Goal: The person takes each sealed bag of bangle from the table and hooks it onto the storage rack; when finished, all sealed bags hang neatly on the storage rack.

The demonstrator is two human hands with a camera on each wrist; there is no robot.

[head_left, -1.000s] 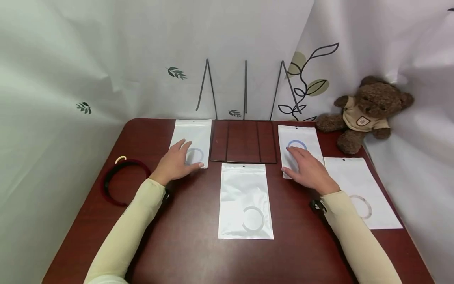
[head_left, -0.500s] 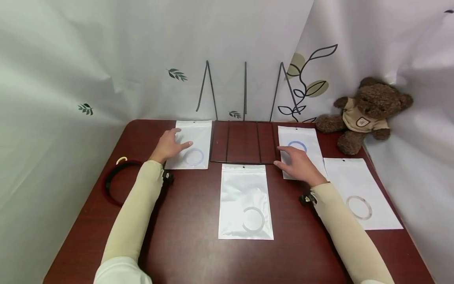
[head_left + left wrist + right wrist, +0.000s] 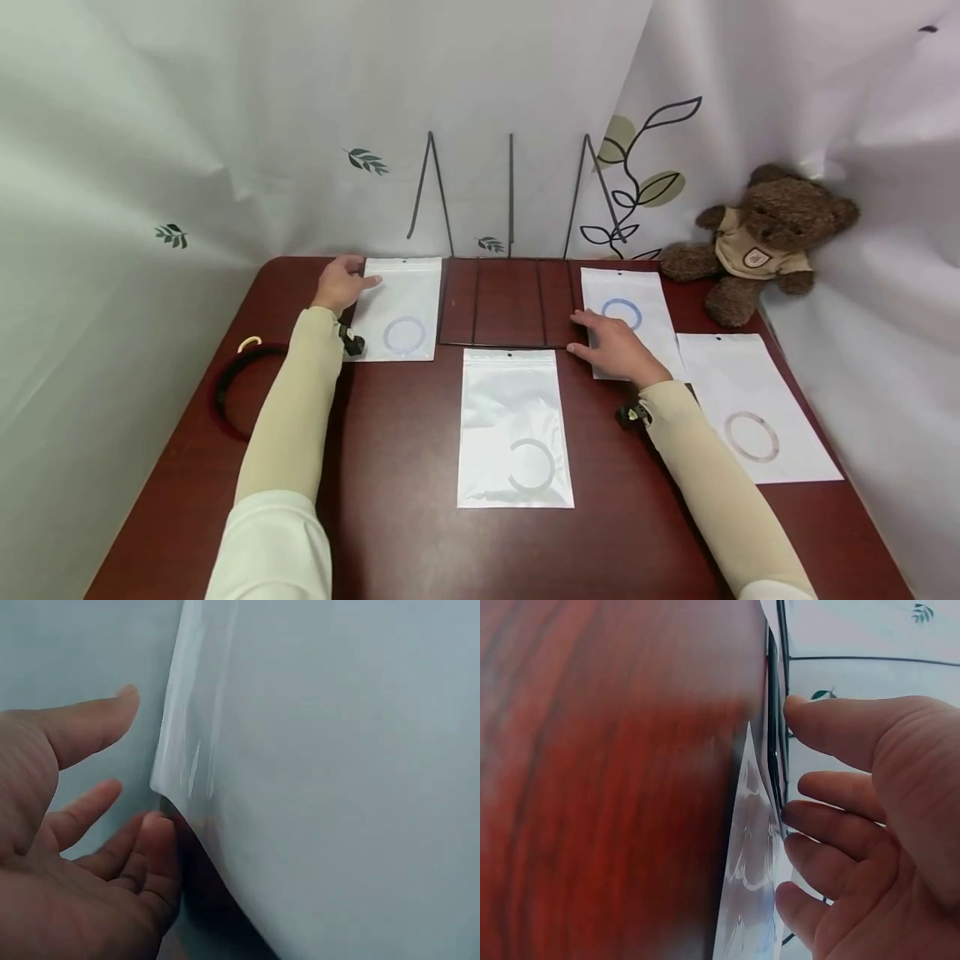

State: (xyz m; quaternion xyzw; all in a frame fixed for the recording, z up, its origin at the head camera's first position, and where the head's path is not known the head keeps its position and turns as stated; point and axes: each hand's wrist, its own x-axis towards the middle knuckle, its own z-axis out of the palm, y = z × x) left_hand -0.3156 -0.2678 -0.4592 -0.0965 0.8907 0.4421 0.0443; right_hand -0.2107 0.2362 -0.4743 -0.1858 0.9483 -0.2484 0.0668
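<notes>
At the far left, my left hand (image 3: 341, 285) is by the upper left corner of a white zip bag (image 3: 393, 304) printed with a pale ring. In the left wrist view its thumb (image 3: 94, 724) stands apart from the bag, while fingertips (image 3: 159, 832) touch the bag's edge. My right hand (image 3: 615, 346) hovers over the left side of another zip bag (image 3: 637, 292) with a blue ring, close to the corner of a black wire rack (image 3: 517, 345). Its fingers (image 3: 832, 859) are loosely bent with nothing between them and the thumb.
A third bag (image 3: 513, 417) lies front centre, and a larger one (image 3: 780, 392) at the right. A dark red headband (image 3: 221, 392) lies left beside the left forearm. A teddy bear (image 3: 765, 237) sits back right. White printed curtains (image 3: 300, 125) surround the brown table (image 3: 420, 517).
My left hand has slid left and back off the ring print to the bag's upper left corner. My right hand has moved left, off the blue ring, towards the rack. The bags stay put.
</notes>
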